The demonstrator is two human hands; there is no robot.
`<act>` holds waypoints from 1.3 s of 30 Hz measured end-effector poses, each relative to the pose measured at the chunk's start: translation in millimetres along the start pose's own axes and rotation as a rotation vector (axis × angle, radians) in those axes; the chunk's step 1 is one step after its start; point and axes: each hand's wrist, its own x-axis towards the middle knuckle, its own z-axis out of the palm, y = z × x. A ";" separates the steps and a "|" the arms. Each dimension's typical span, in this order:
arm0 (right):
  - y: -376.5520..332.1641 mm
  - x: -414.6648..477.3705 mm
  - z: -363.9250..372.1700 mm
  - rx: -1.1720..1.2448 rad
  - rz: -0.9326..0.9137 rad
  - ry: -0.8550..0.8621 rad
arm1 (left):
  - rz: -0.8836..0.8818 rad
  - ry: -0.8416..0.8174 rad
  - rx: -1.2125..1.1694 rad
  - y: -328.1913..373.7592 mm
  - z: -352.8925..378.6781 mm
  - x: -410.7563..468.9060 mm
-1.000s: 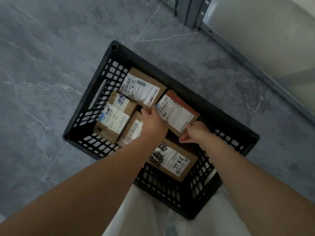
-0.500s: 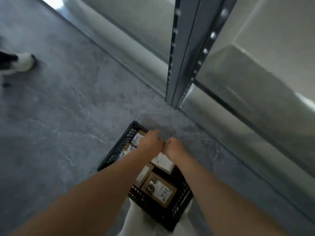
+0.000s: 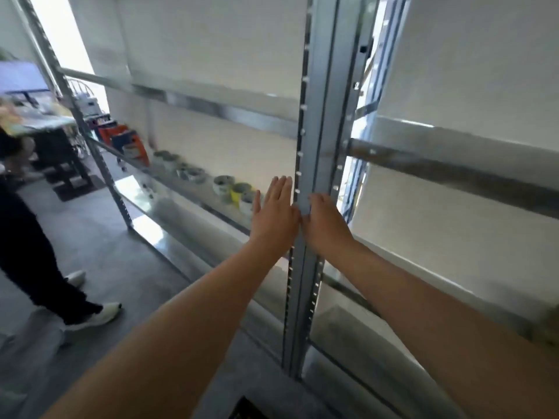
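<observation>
Both my arms reach up in front of a grey metal shelf upright [image 3: 314, 122]. My left hand [image 3: 273, 214] is held flat with straight fingers, just left of the upright. My right hand [image 3: 323, 225] is close beside it on the right, back toward me, its fingers pointing away and blurred. The two hands nearly touch at the upright. No parcel shows between them; anything held there is hidden. Only a black corner of the crate [image 3: 246, 409] shows at the bottom edge.
Metal shelf beams [image 3: 453, 173] run left and right of the upright. Several tape rolls [image 3: 223, 184] sit on the left shelf, with an orange and blue object [image 3: 127, 140] beyond. A person in dark trousers and white shoes [image 3: 33, 255] stands on the grey floor at left.
My view has swung up from the crate of parcels to the shelving. Both hands have risen out of the crate to the upright, and the parcel they held is no longer visible.
</observation>
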 end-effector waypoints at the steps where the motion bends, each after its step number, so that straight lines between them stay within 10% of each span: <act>1: -20.1 6.5 -26.2 -0.011 -0.029 0.084 | 0.026 0.057 0.002 9.7 -22.6 12.1; 11: -111.5 15.8 -160.2 -0.312 -0.127 0.651 | 0.288 0.326 -0.084 38.6 -162.1 73.3; 29: -113.7 -97.8 -192.0 -0.766 0.379 0.686 | 0.801 0.288 -0.358 105.4 -148.4 27.7; 39: -89.2 -263.9 -270.9 -0.916 0.690 0.779 | 1.106 0.168 -0.530 254.0 -175.0 -117.5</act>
